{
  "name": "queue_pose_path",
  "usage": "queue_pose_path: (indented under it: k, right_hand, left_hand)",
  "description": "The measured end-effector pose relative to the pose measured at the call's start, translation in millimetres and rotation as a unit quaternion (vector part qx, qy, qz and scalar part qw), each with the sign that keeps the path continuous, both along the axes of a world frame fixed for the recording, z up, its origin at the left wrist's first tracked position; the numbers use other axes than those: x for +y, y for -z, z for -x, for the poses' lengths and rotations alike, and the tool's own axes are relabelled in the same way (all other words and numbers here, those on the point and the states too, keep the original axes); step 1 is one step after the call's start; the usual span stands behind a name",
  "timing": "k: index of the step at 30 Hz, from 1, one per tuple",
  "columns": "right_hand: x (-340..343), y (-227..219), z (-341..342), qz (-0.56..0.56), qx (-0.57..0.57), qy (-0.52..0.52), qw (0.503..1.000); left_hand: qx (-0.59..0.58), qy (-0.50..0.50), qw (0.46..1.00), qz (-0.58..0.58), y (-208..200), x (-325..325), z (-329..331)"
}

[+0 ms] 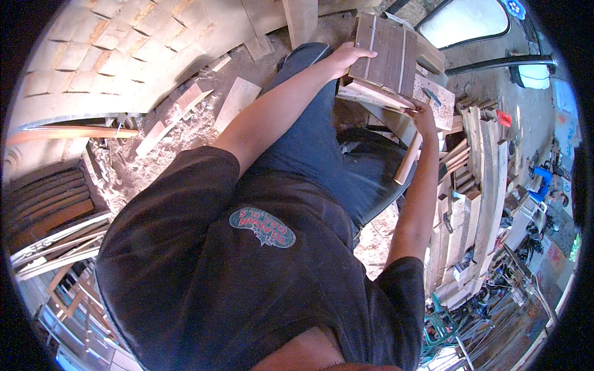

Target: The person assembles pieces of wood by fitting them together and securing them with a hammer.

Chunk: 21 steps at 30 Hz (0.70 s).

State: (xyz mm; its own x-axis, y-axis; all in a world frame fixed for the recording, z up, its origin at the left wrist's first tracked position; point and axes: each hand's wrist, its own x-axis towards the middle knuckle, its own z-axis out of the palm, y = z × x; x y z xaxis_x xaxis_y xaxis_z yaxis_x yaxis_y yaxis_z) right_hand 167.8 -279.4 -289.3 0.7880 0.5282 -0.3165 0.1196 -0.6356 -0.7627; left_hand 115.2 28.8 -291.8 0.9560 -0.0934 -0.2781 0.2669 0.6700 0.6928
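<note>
A brown slatted wooden panel (388, 52) with two pale stripes lies tilted in front of me at the upper right. My left hand (351, 60) is closed on its left side, with the thumb lying over the top face. At the near right corner, the fingers of my right hand (421, 115) are bent around the panel's edge and partly hidden. Pale wooden pieces (371, 96) show beneath the panel. Just right of it, a small dark tool (431, 96), its kind unclear, rests on a speckled pale board (442, 110).
A pale wooden bar (408, 161) slants beside my right forearm. Long planks (486, 204) are stacked to the right. Wood offcuts (238, 102) and shavings (117, 170) cover the ground at left, below a large pale patterned panel (99, 55). A red object (503, 119) lies beyond the planks.
</note>
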Motion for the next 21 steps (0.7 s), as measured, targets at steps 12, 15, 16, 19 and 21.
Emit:
queue_pose_path:
  k: [12,15,16,19,21]
  right_hand:
    - [-23,35,-14,-0.006,0.022,0.026,0.999]
    - [-28,37,-17,0.02,-0.044,0.032,0.998]
    - [-30,34,-14,0.013,-0.042,0.021,0.999]
    - [-4,20,-2,-0.005,-0.03,0.007,1.0]
    - [0,15,5,-0.007,-0.023,0.015,1.0]
  left_hand:
    - [-0.009,0.026,0.993,-0.112,2,-17,8]
    - [-0.024,0.019,0.992,-0.124,2,-21,10]
    - [-0.017,0.021,0.993,-0.119,2,-22,10]
    - [-0.009,0.014,0.992,-0.128,12,-12,14]
    - [-0.007,0.018,0.992,-0.122,12,-12,17]
